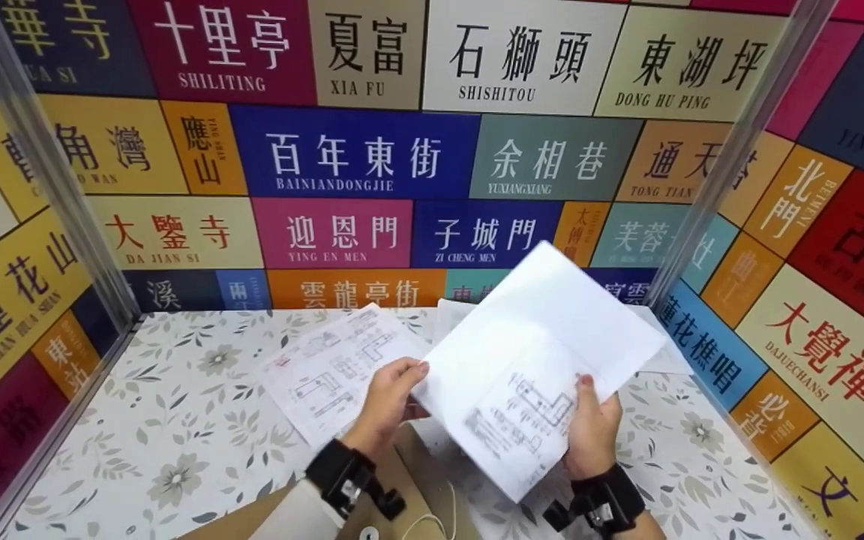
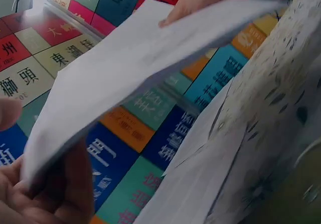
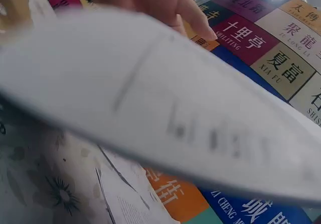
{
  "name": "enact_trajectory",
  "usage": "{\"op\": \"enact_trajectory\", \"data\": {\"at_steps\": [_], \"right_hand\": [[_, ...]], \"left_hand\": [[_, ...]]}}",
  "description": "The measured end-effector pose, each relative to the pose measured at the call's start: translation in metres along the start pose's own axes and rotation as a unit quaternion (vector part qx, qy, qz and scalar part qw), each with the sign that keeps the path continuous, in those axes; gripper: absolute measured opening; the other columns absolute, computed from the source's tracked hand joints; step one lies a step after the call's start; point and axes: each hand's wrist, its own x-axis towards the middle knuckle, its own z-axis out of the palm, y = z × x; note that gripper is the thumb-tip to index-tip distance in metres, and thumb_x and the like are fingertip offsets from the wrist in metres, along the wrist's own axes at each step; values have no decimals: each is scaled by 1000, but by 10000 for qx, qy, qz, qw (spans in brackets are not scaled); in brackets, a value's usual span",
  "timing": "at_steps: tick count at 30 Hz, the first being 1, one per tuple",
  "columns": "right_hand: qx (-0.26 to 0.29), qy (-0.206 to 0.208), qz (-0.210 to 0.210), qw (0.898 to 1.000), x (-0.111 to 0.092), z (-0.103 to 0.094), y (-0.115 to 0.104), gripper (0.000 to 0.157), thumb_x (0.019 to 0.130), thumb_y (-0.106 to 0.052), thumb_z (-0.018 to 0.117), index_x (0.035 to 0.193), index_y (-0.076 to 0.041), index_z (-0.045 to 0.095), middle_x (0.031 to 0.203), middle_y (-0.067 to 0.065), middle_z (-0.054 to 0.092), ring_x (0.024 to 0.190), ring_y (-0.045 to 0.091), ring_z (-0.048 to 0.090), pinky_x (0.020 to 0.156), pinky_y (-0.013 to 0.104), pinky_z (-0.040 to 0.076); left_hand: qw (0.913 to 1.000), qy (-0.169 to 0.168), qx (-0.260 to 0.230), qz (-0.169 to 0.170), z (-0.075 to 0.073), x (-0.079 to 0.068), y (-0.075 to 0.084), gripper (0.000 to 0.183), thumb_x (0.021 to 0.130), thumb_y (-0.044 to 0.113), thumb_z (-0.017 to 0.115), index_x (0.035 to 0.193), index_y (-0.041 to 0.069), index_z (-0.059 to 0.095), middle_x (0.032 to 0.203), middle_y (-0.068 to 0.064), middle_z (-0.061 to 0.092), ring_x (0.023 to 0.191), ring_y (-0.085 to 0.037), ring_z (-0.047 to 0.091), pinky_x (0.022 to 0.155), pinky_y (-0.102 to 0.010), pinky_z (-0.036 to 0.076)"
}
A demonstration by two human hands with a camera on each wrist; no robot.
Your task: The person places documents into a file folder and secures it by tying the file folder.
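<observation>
A stack of white paper sheets (image 1: 507,330) is held tilted above the table, its top sheet bearing a printed line drawing and text on the lower part. My left hand (image 1: 391,397) pinches the stack's left edge between thumb and fingers. At the lower right edge my right hand (image 1: 593,427) grips it, thumb on top. In the left wrist view the paper (image 2: 115,68) runs from the left hand (image 2: 50,189) across to the other hand. The right wrist view shows the paper (image 3: 150,93) blurred, with the left hand (image 3: 155,3) behind it.
A printed sheet with drawings (image 1: 338,375) lies on the floral-patterned table (image 1: 177,420) at left. More sheets (image 1: 676,356) lie behind the held stack. A brown paper envelope or folder (image 1: 417,480) with a string is beneath the hands. Walls with coloured name panels (image 1: 357,154) enclose the table.
</observation>
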Motion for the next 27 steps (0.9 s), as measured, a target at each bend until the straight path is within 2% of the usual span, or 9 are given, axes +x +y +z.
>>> {"op": "enact_trajectory", "data": {"at_steps": [5, 9, 12, 14, 17, 21, 24, 25, 27], "right_hand": [[770, -4, 138, 9969, -13, 10, 8, 39, 115, -26, 31, 153, -23, 38, 127, 3, 67, 102, 19, 71, 87, 33, 57], [1304, -141, 137, 9913, -26, 23, 13, 48, 115, -20, 26, 162, -29, 24, 143, 6, 57, 117, 21, 66, 97, 36, 54], [1570, -89, -59, 9875, -30, 28, 9, 49, 114, -18, 25, 162, -29, 24, 147, 9, 52, 123, 23, 63, 100, 37, 53], [1683, -76, -219, 9855, -29, 27, 4, 49, 114, -13, 26, 161, -26, 26, 149, 11, 50, 126, 25, 62, 102, 38, 52], [1751, -93, -335, 9839, -21, 20, -7, 47, 111, -1, 33, 156, -15, 34, 145, 13, 53, 124, 26, 62, 101, 39, 54], [1642, -314, 31, 9859, 7, -7, -29, 36, 104, 6, 49, 139, -2, 50, 126, 11, 66, 106, 23, 70, 87, 36, 60], [756, -1141, 564, 9890, 29, -35, -42, 34, 102, 4, 57, 135, 4, 52, 111, 9, 72, 91, 21, 73, 77, 35, 62], [359, -1634, 660, 9837, 35, -43, -45, 37, 102, 3, 57, 138, 7, 50, 110, 9, 73, 89, 21, 74, 76, 36, 62], [-350, -2566, 855, 9621, 44, -55, -48, 47, 102, 1, 58, 144, 14, 43, 109, 9, 74, 89, 22, 75, 78, 40, 62]], "left_hand": [[9871, 602, -1471, 196, 30, -10, -23, 42, 103, 19, 62, 139, -1, 53, 113, -13, 74, 96, -24, 75, 85, -39, 61], [9715, 1225, -1934, 614, 41, -11, -32, 46, 104, 19, 61, 144, 1, 49, 125, -15, 70, 105, -27, 73, 92, -39, 58], [9702, 1301, -1948, 619, 42, -12, -33, 46, 105, 19, 60, 146, 3, 47, 127, -16, 69, 108, -28, 71, 96, -39, 56], [9766, 1287, -1624, 575, 39, -14, -33, 46, 105, 15, 59, 147, 4, 46, 130, -15, 67, 110, -28, 70, 98, -40, 54], [9849, 1443, -630, 725, 30, -14, -29, 51, 104, 7, 57, 153, 8, 42, 138, -10, 63, 119, -25, 65, 106, -41, 49], [9785, 1516, 732, 1195, 9, -7, -21, 58, 105, 3, 53, 159, 11, 33, 148, -10, 56, 134, -26, 56, 116, -45, 39], [9750, 1114, 1339, 1377, -5, -4, -16, 57, 106, 4, 50, 160, 10, 30, 151, -11, 53, 138, -27, 52, 119, -46, 35], [9747, 941, 1470, 1396, -10, -4, -14, 58, 107, 5, 50, 160, 10, 28, 152, -11, 52, 139, -26, 51, 119, -45, 34], [9753, 636, 1644, 1331, -17, -5, -10, 57, 108, 7, 49, 161, 12, 28, 150, -9, 53, 137, -24, 53, 118, -44, 36]]}}
